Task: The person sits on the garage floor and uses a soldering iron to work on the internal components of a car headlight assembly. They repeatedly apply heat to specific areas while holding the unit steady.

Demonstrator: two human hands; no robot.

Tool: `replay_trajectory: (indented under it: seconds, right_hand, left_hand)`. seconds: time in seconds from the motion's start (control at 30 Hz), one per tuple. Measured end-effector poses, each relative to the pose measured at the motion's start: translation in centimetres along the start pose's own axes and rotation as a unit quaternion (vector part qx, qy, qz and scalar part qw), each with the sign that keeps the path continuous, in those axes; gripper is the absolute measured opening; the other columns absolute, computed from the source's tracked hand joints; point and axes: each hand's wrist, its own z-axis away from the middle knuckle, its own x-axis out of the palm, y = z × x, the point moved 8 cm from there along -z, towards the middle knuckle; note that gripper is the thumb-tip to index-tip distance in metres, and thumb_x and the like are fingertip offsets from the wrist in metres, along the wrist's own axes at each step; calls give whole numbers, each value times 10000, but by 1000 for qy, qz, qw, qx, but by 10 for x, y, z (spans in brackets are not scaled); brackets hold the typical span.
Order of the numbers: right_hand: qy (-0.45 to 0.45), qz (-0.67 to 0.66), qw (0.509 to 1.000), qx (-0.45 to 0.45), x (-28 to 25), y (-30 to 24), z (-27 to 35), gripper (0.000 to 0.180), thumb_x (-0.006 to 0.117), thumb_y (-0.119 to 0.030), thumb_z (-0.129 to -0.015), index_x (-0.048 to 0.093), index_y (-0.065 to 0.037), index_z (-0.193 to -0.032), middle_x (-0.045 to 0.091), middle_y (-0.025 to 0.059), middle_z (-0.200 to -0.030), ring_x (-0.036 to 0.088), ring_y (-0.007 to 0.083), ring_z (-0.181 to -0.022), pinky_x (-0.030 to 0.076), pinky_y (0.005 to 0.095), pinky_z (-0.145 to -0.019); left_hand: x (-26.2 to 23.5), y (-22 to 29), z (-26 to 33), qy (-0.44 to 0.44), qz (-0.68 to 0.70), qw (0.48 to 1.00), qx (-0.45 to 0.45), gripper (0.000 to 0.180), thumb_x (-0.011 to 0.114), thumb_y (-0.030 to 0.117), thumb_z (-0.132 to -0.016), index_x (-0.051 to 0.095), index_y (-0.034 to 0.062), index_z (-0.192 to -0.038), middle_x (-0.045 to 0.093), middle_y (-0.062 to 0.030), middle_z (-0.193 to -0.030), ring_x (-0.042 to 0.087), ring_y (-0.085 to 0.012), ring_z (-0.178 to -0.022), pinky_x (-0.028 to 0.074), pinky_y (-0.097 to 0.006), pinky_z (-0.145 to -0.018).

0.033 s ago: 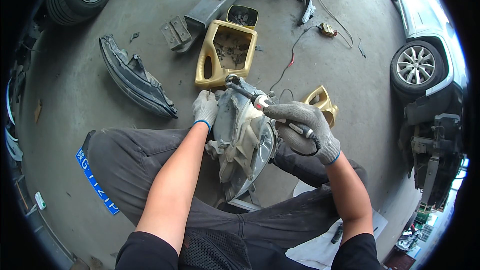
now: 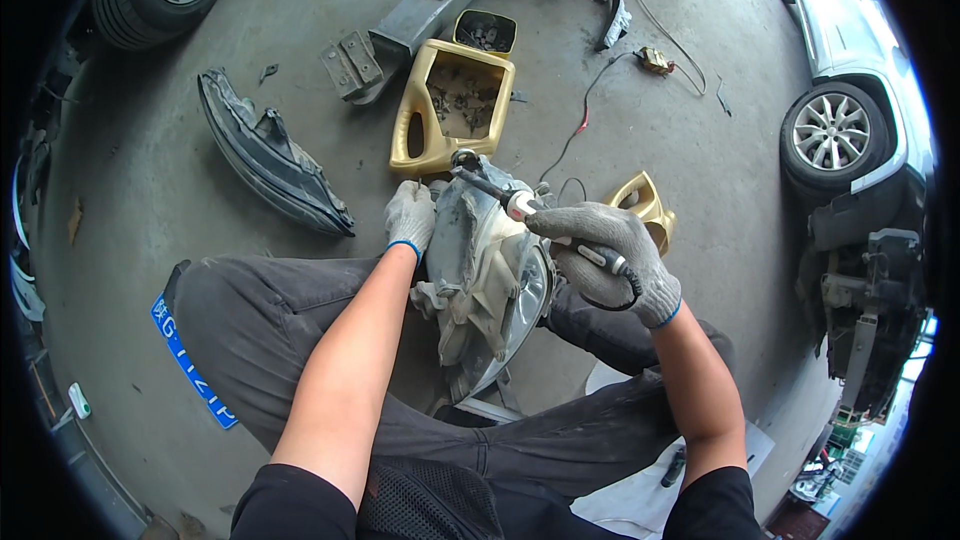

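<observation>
A worn headlight assembly (image 2: 478,285), grey with a clear lens along its right side, is propped between my legs. Beside its far left edge, my left hand (image 2: 409,214) in a grey-white work glove is closed, its fingertips pressed together near the housing; what they pinch is too small to make out. My gloved right hand (image 2: 605,255) wraps round a pen-like tool (image 2: 522,205) with a dark shaft, a white and red collar and a black-and-grey handle. The shaft points to the far left, and its tip lies over the headlight's far end.
A cut-open gold jug (image 2: 408,90) with small parts stands just beyond, by a small dark tub (image 2: 486,32). Another headlight (image 2: 270,165) lies left. A gold jug piece (image 2: 652,212) sits right. Cables (image 2: 572,145) cross the floor below a metal beam (image 2: 440,0). A car (image 2: 850,120) stands right.
</observation>
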Motion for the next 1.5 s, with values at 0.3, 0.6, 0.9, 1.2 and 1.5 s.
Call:
replay_trajectory:
  seconds: [0.3, 0.6, 0.9, 1.2, 1.5]
  right_hand:
    - [-25, 18, 1000, 1, 9, 14, -9, 425, 591, 8, -748, 680, -78, -1155, 671, 115, -878, 660, 262, -777, 530, 359, -743]
    - [-20, 14, 1000, -5, 9, 16, -10, 479, 594, 16, -724, 677, -109, -1178, 643, 109, -830, 636, 272, -741, 517, 377, -725]
    - [-48, 30, 998, -16, 8, 15, -10, 457, 609, 11, -721, 684, -104, -1157, 645, 116, -837, 636, 295, -757, 516, 388, -739]
    - [-53, 38, 998, -15, 7, 16, -11, 430, 638, 13, -712, 693, -101, -1124, 674, 116, -893, 648, 302, -785, 521, 389, -755]
    - [-7, 11, 1000, 28, -15, 16, -7, 379, 609, 4, -730, 717, -69, -1086, 711, 94, -896, 667, 207, -793, 534, 328, -755]
  left_hand:
    - [4, -5, -6, 4, -1, 1000, 13, 290, 546, 334, -922, 650, 63, -916, 687, -166, -895, 652, -339, -878, 489, -424, -781]
    - [3, -5, -5, 12, 3, 1000, 20, 301, 546, 347, -922, 654, 67, -934, 686, -173, -908, 649, -356, -894, 490, -434, -800]
    - [3, -3, -5, 7, 3, 1000, 23, 297, 547, 342, -923, 651, 64, -925, 688, -163, -894, 653, -343, -886, 491, -428, -790]
    - [3, -3, -3, -2, 21, 1000, 12, 285, 556, 327, -920, 652, 58, -917, 686, -143, -856, 654, -298, -834, 492, -407, -767]
    - [1, -1, -2, 2, 22, 1000, 0, 284, 559, 328, -918, 649, 59, -903, 684, -136, -847, 651, -286, -823, 492, -401, -762]
